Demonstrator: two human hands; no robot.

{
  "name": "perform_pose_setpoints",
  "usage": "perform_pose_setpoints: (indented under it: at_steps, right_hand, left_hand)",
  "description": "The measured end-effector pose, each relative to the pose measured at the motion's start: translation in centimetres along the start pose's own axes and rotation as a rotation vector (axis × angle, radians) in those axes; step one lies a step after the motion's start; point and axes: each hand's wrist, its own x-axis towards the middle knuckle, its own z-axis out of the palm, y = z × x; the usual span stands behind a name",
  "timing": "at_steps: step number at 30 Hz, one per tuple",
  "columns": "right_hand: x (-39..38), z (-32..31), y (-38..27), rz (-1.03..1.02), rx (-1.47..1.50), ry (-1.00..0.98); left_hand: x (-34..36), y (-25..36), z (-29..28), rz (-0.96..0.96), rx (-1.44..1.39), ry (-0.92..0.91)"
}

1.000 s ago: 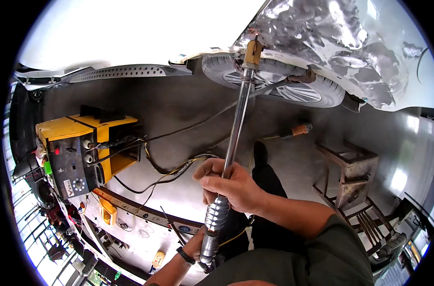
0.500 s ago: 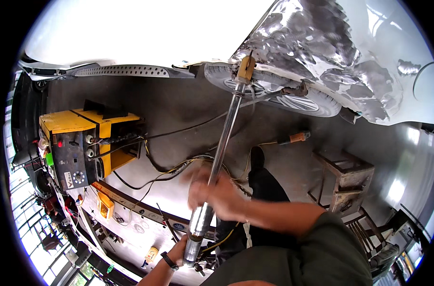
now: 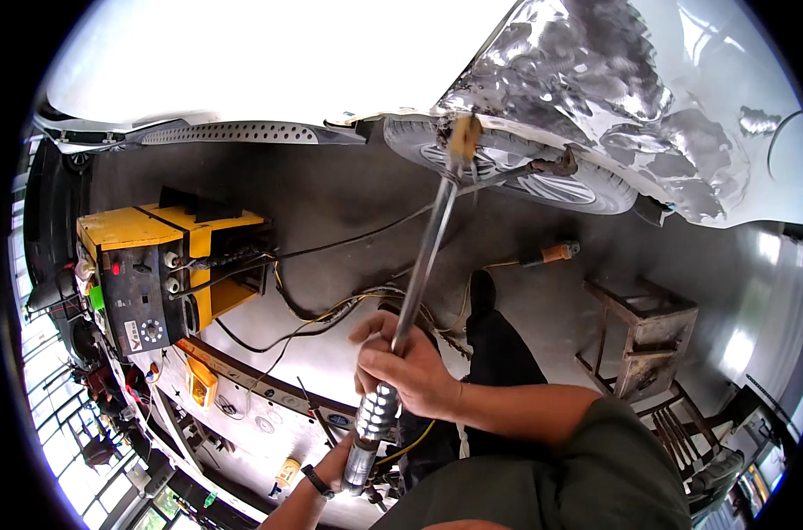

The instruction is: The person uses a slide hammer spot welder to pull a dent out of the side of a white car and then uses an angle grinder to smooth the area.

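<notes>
A long slide-hammer dent puller (image 3: 428,252) runs slantwise from the car body toward me. Its blurred yellowish head (image 3: 464,138) is at the lower edge of the bare-metal panel (image 3: 556,66), in front of the wheel (image 3: 560,190); contact with the panel cannot be made out. My right hand (image 3: 407,369) is closed round the shaft, just above the shiny, banded-looking weight (image 3: 377,411). My left hand (image 3: 334,465), below a dark wristband, is closed at the puller's near end, its fingers partly hidden behind the handle.
A yellow welder-like machine (image 3: 141,283) stands at left, with cables (image 3: 331,305) trailing over the floor. An orange-and-grey power tool (image 3: 553,253) lies on the floor. A rusty metal stool (image 3: 644,340) is at right. A dark clamp (image 3: 556,164) sits by the wheel.
The puller's head has shifted slightly down, toward me. My right hand, blurred before, shows more sharply and a little lower on the shaft. My left hand stays at the near end.
</notes>
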Motion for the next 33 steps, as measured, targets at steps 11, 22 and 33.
perform_pose_setpoints:
  at_steps: [11,22,33]
  right_hand:
    - [1.1,-1.3,-0.1,0.098,-0.103,0.036]
    - [1.9,-0.8,-1.8,0.083,-0.076,0.018]
    - [3.6,-1.9,-4.4,-0.068,-0.048,0.122]
  left_hand:
    - [1.8,1.1,0.4,0.094,-0.02,0.046]
    - [1.6,2.0,1.4,-0.007,-0.07,-0.04]
    - [3.0,-0.6,0.0,0.107,-0.157,-0.102]
